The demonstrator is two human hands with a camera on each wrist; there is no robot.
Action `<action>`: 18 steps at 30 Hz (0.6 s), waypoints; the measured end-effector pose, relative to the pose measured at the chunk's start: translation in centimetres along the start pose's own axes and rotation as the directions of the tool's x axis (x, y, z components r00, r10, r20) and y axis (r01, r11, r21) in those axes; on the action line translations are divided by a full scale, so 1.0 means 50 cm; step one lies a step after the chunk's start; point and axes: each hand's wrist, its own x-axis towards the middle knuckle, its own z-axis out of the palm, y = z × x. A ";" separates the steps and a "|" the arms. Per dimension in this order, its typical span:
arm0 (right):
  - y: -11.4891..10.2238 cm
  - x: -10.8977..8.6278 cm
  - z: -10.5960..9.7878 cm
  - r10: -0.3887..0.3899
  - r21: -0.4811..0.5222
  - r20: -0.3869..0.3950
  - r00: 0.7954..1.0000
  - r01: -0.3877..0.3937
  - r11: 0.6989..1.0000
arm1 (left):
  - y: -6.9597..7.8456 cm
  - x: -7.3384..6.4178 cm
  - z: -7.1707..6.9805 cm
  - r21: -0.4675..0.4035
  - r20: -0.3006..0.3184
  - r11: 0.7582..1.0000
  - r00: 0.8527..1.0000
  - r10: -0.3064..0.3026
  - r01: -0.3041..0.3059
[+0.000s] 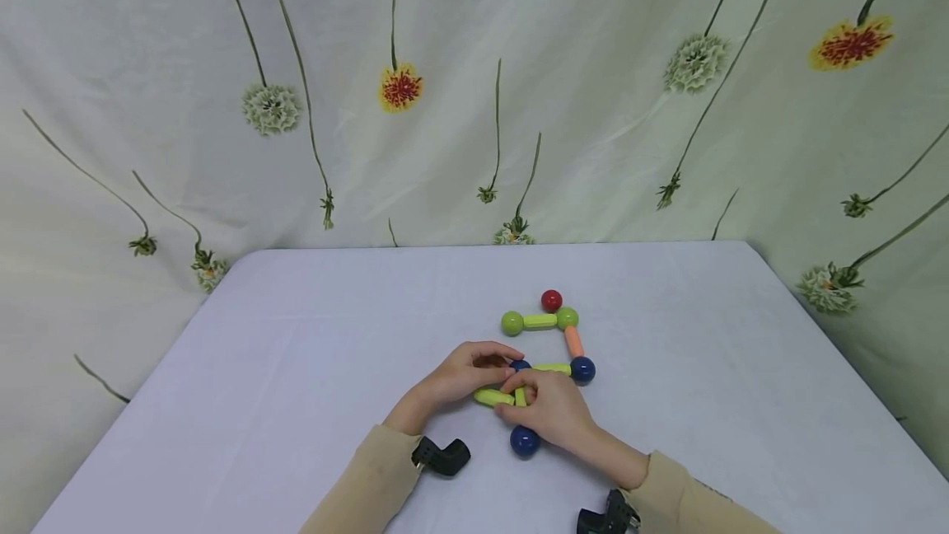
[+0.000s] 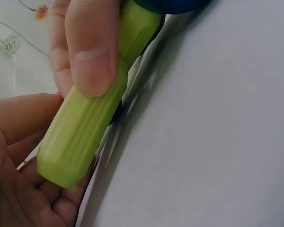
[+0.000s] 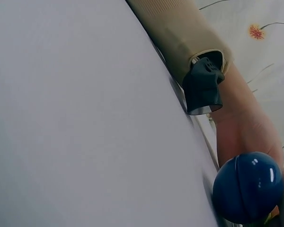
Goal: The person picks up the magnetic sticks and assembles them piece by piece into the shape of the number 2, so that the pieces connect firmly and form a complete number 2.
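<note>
My left hand holds a blue ball between thumb and fingertips, largely covered by the fingers. The right hand pinches a ribbed yellow-green rod; in the left wrist view one fingertip presses on this rod. A second yellow-green rod runs below the held ball, partly behind the right fingers. Under the right hand lies another blue ball, large in the right wrist view. Whether the pinched rod touches the second rod or a ball cannot be told.
From the held ball a yellow-green rod leads to a blue ball. An orange rod continues to a green ball, then a rod and another green ball. A red ball sits behind on the white table.
</note>
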 end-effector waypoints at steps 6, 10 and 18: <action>-0.004 -0.001 -0.003 -0.004 0.046 0.002 1.000 0.004 0.999 | -0.011 0.003 -0.001 0.005 0.002 1.000 1.000 0.008 -0.008; -0.008 -0.005 -0.010 0.005 0.104 0.013 1.000 -0.007 0.995 | -0.047 0.010 0.000 0.017 -0.017 1.000 1.000 0.024 -0.023; -0.009 -0.021 -0.037 0.007 0.179 0.025 1.000 -0.011 0.984 | -0.052 -0.011 0.006 0.129 -0.191 0.992 0.981 0.010 0.015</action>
